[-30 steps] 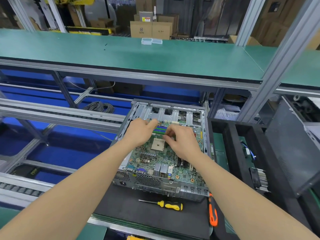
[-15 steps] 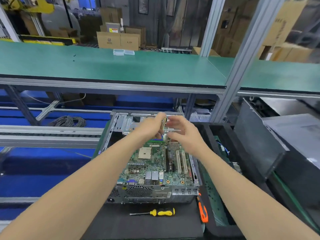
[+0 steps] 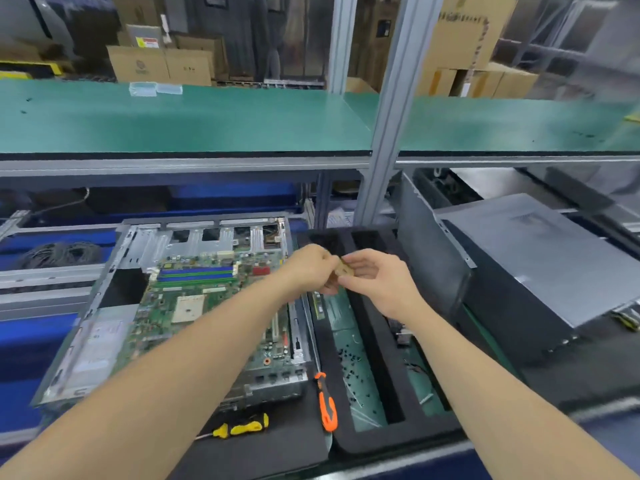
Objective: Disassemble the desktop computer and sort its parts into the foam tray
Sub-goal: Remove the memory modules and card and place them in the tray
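Long green-matted tabletop (image 3: 207, 123) spans upper level on grey aluminium frame. Square aluminium post (image 3: 391, 109) rises right of centre. Brown cardboard boxes (image 3: 162, 65) stacked behind, in dim warehouse. Lower left: grey conveyor rails (image 3: 41, 278), blue panels (image 3: 20, 341), coiled dark cable (image 3: 59, 254).

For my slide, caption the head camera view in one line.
Left-hand grip and right-hand grip pinch a small flat tan chip between the open grey metal computer case and black foam tray.
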A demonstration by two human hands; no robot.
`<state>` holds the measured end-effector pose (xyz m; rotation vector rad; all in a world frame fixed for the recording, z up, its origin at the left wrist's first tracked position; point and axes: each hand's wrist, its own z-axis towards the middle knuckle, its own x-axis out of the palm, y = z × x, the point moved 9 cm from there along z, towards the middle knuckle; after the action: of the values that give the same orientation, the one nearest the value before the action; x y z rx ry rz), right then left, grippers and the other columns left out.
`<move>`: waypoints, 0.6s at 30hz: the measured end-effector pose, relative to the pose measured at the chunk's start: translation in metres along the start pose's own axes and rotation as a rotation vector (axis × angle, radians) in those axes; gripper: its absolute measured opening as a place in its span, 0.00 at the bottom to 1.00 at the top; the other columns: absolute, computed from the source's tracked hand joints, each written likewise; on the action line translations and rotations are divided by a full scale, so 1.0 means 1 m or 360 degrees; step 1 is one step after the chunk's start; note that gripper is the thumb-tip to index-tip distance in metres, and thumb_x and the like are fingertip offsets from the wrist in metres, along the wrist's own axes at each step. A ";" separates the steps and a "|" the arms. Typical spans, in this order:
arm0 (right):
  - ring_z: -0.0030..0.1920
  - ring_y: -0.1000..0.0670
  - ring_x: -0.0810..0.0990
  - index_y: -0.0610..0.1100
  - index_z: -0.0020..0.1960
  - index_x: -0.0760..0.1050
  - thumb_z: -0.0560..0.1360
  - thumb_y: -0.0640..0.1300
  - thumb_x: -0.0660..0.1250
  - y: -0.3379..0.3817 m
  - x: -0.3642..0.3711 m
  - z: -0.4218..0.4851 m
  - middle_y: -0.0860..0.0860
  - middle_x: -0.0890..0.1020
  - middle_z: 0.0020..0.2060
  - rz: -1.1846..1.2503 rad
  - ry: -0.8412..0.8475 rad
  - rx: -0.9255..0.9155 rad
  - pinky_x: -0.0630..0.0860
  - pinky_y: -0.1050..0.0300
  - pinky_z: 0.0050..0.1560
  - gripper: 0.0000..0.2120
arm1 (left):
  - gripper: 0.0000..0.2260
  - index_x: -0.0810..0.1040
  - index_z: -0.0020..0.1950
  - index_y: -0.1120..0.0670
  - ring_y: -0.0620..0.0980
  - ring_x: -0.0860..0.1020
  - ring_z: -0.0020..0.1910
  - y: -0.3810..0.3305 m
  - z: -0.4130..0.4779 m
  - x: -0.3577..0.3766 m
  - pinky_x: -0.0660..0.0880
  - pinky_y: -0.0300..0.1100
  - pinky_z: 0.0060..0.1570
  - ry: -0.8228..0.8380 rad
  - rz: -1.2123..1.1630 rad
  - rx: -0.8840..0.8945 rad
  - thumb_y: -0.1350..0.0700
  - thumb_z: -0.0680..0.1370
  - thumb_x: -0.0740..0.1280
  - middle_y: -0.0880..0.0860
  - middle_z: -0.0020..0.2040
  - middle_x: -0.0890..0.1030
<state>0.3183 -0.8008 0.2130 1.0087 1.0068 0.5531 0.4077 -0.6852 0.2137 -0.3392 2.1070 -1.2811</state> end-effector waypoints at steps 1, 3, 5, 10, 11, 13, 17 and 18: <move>0.50 0.56 0.86 0.50 0.56 0.85 0.69 0.46 0.82 -0.018 0.001 -0.002 0.55 0.88 0.48 -0.0019 0.0042 0.0046 0.82 0.58 0.56 0.16 | 0.09 0.80 0.53 0.63 0.58 0.86 0.42 0.002 0.003 0.006 0.84 0.50 0.49 -0.0079 0.0133 -0.0016 0.61 0.82 0.62 0.61 0.46 0.85; 0.48 0.57 0.86 0.47 0.56 0.84 0.70 0.43 0.81 -0.049 0.006 -0.006 0.54 0.87 0.49 -0.0050 0.0107 0.0099 0.82 0.59 0.54 0.16 | 0.06 0.79 0.56 0.60 0.56 0.87 0.45 0.010 0.007 0.020 0.84 0.51 0.51 -0.0186 0.0377 -0.0090 0.62 0.80 0.66 0.60 0.50 0.85; 0.47 0.59 0.85 0.46 0.58 0.84 0.71 0.41 0.80 -0.076 0.012 -0.009 0.54 0.85 0.51 -0.0099 0.0131 0.0128 0.80 0.66 0.50 0.16 | 0.09 0.79 0.58 0.62 0.57 0.86 0.50 0.022 0.012 0.039 0.82 0.52 0.54 -0.0214 0.0551 -0.0189 0.62 0.79 0.67 0.61 0.52 0.85; 0.49 0.54 0.84 0.45 0.59 0.83 0.72 0.39 0.79 -0.122 0.045 -0.013 0.53 0.85 0.52 -0.0165 0.0359 0.0156 0.79 0.66 0.50 0.16 | 0.15 0.74 0.68 0.61 0.59 0.78 0.62 0.075 0.013 0.074 0.77 0.47 0.58 -0.0351 0.0586 -0.0500 0.61 0.81 0.67 0.61 0.65 0.78; 0.49 0.54 0.83 0.46 0.59 0.82 0.72 0.39 0.79 -0.127 0.053 -0.014 0.53 0.85 0.51 -0.0181 0.0393 0.0146 0.79 0.66 0.50 0.16 | 0.16 0.74 0.68 0.61 0.59 0.78 0.63 0.086 0.010 0.078 0.76 0.47 0.57 -0.0391 0.0562 -0.0546 0.62 0.81 0.66 0.61 0.66 0.77; 0.51 0.55 0.82 0.48 0.57 0.81 0.72 0.40 0.78 -0.135 0.066 -0.016 0.55 0.84 0.51 -0.0237 0.0445 0.0122 0.77 0.63 0.51 0.16 | 0.16 0.74 0.68 0.62 0.60 0.76 0.64 0.103 0.003 0.084 0.74 0.48 0.59 -0.0469 0.0569 -0.0604 0.62 0.81 0.65 0.62 0.66 0.76; 0.55 0.54 0.81 0.49 0.59 0.79 0.72 0.41 0.78 -0.142 0.092 -0.023 0.55 0.83 0.54 -0.0290 0.0586 0.0095 0.78 0.57 0.57 0.17 | 0.19 0.70 0.73 0.62 0.60 0.73 0.65 0.127 -0.008 0.097 0.71 0.50 0.67 -0.0484 0.0591 -0.0708 0.66 0.81 0.61 0.61 0.70 0.67; 0.56 0.54 0.81 0.49 0.59 0.79 0.72 0.42 0.77 -0.142 0.095 -0.025 0.55 0.84 0.55 -0.0293 0.0592 0.0087 0.78 0.56 0.58 0.16 | 0.19 0.70 0.73 0.62 0.60 0.74 0.63 0.130 -0.008 0.100 0.72 0.51 0.66 -0.0479 0.0594 -0.0715 0.67 0.81 0.60 0.60 0.69 0.66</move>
<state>0.3317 -0.7816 0.0418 0.8658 1.4359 0.5739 0.3401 -0.6674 0.0655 -0.2875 2.0538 -0.5036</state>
